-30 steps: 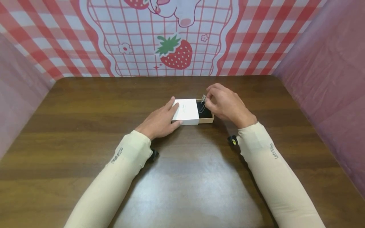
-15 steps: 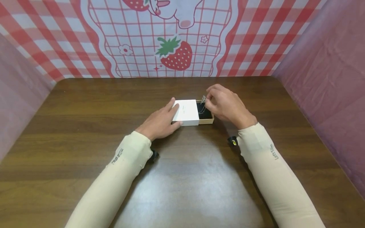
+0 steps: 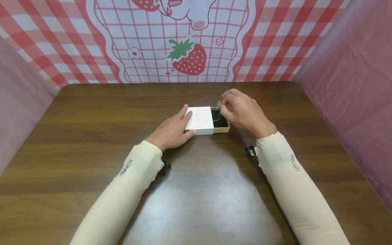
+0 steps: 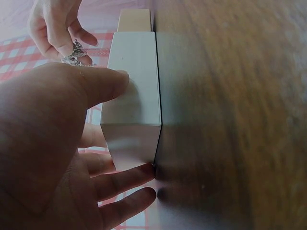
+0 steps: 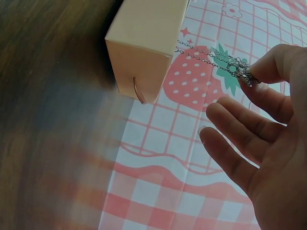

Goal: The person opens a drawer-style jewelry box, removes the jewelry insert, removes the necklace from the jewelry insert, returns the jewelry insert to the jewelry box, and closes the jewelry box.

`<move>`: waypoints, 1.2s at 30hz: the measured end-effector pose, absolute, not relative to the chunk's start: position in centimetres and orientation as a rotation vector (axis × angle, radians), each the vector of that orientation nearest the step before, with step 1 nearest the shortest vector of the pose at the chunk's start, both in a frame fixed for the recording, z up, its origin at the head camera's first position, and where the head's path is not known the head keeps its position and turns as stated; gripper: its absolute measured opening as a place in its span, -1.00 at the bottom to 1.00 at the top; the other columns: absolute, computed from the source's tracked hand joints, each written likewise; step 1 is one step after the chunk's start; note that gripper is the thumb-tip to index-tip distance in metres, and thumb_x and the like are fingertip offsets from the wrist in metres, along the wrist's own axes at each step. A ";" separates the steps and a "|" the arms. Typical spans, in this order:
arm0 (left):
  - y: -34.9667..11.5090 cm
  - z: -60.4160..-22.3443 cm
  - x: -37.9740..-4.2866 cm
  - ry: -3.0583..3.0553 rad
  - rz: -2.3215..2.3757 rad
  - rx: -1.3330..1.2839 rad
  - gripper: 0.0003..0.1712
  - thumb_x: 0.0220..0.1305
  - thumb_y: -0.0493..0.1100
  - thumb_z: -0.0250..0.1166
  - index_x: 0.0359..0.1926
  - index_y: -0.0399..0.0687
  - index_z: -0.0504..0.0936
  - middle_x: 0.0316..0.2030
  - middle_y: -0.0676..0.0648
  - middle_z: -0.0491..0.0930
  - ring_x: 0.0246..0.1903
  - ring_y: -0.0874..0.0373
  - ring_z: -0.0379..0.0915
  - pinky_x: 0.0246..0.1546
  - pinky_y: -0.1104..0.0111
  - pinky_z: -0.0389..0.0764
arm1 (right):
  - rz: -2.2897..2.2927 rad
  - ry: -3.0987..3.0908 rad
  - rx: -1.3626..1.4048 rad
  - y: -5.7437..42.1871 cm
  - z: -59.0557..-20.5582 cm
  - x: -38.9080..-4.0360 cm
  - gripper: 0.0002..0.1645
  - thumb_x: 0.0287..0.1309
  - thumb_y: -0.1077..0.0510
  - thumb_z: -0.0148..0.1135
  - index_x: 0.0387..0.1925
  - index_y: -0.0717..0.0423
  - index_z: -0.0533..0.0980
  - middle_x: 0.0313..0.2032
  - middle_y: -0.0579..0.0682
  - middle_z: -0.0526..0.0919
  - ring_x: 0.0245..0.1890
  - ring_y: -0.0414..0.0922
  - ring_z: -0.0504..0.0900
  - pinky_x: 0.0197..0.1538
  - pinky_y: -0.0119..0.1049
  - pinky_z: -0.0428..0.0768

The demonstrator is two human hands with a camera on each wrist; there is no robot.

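Observation:
A white slide-out gift box [image 3: 200,119] lies on the table, its tan drawer [image 3: 222,130] partly pulled out to the right and lined in black. My left hand [image 3: 171,131] holds the box's left part, thumb on the front side and fingers over the top and far edge. Over the drawer, my right hand [image 3: 240,110] pinches a bunched silver necklace [image 5: 240,71] between thumb and index finger, the other fingers spread loosely. Two strands of its fine chain slope from the pinch down to the drawer. The chain's lower end is hidden inside the box.
The brown wooden table [image 3: 196,190] carries the box. Behind it hangs a red-and-white checked cloth [image 3: 269,41] with a strawberry print, and pink cloth [image 3: 352,85] borders the right. A small ribbon tab [image 5: 138,91] sticks out of the drawer's end.
The necklace bunch and the right fingertips have risen very slightly. The left hand and the box stay in place.

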State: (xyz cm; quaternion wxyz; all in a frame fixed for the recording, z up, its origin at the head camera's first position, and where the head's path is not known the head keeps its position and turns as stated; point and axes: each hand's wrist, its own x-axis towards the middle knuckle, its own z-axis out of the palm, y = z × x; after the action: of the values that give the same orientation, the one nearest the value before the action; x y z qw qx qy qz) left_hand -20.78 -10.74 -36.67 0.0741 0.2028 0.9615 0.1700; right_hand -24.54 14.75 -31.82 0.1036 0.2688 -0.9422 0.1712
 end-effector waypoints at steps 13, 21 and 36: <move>-10.8 -36.6 -20.8 2.888 0.504 0.611 -0.13 0.50 0.18 0.06 0.60 -0.06 -0.05 0.59 -0.12 -0.32 0.51 -0.07 -0.09 0.45 0.09 0.07 | 0.528 -2.768 0.787 14.8 -31.5 -24.6 -0.84 0.29 0.10 0.16 -0.30 0.10 0.57 0.16 0.06 0.56 0.14 0.03 0.53 0.15 0.04 0.52; -10.7 -36.6 -20.8 2.889 0.504 0.616 -0.12 0.49 0.18 0.07 0.60 -0.08 -0.05 0.59 -0.12 -0.32 0.51 -0.06 -0.09 0.45 0.09 0.08 | 0.539 -2.724 0.800 14.9 -31.5 -24.6 -0.84 0.28 0.11 0.16 -0.30 0.11 0.58 0.14 0.04 0.58 0.12 0.01 0.54 0.14 0.01 0.53; -10.7 -36.4 -20.9 2.881 0.495 0.599 -0.11 0.49 0.19 0.07 0.61 -0.06 -0.06 0.59 -0.11 -0.33 0.51 -0.05 -0.09 0.44 0.10 0.08 | 0.549 -2.729 0.800 14.8 -31.2 -24.7 -0.84 0.28 0.12 0.16 -0.31 0.11 0.58 0.11 0.03 0.60 0.11 0.00 0.55 0.11 0.02 0.54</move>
State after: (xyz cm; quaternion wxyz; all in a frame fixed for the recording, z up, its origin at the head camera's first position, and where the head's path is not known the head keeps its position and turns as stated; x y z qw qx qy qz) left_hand -20.86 -10.70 -36.42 0.0789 0.2003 0.9624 0.1654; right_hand -24.67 14.81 -31.15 0.1224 0.2743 -0.9351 0.1882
